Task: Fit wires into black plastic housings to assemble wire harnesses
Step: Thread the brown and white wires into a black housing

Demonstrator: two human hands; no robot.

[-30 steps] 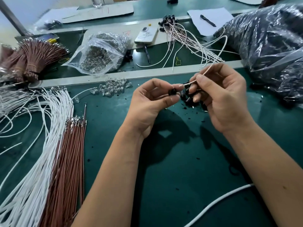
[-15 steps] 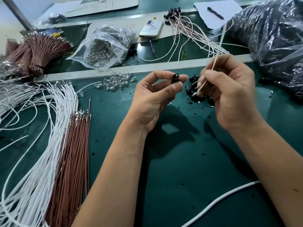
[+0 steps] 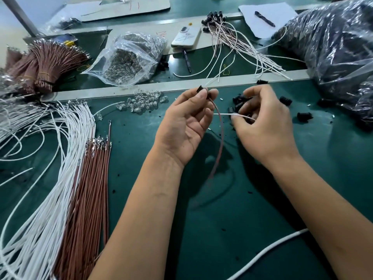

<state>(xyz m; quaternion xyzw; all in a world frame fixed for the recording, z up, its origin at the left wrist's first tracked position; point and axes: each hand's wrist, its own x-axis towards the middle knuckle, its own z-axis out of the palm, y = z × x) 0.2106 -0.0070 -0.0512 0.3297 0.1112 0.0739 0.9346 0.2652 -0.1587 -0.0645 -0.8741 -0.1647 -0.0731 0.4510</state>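
Worktop (image 3: 262,199): dark green mat, matte, speckled with small black crumbs.

Left hand (image 3: 185,126), palm up: thumb and forefinger pinch 1 black plastic housing (image 3: 201,90), a short cylinder, at the very top of the grip and above the palm. 1 brown wire (image 3: 220,142), thin and flexible, hangs from the housing in a curve past the palm down toward the worktop; its lower end is blurred.

Right hand (image 3: 262,126), fingers curled: grip pinches 1 white wire (image 3: 232,114), thin, lying roughly level, its free end pointing at the left hand's fingers, below the housing. Whether it touches the brown wire, can't tell.

Relative to the housing:
- Just right, behind the right hand's fingers: pile of loose black housings (image 3: 240,102), glossy, count unclear. 4 more scattered further right.
- Just left: small heap of clear LEDs (image 3: 145,102), glassy domes.
- Far left and below: fan of white wires (image 3: 50,178) beside a straight bundle of brown wires (image 3: 88,188) with metal terminals at the near ends.
- Above left: 1 crinkled clear bag of LEDs (image 3: 129,59); further left, banded brown wire bundles (image 3: 50,63).
- Above: 1 white phone (image 3: 186,36), 1 pen (image 3: 186,60) below it.
- Above right: batch of finished harnesses (image 3: 238,41), black ends grouped, white and pink leads splayed; 1 sheet of paper (image 3: 268,19) with 1 pen on it.
- Far right: 1 large shiny plastic bag of black housings (image 3: 333,57).
- Bottom right: 1 thicker white cable (image 3: 272,251) across the worktop.
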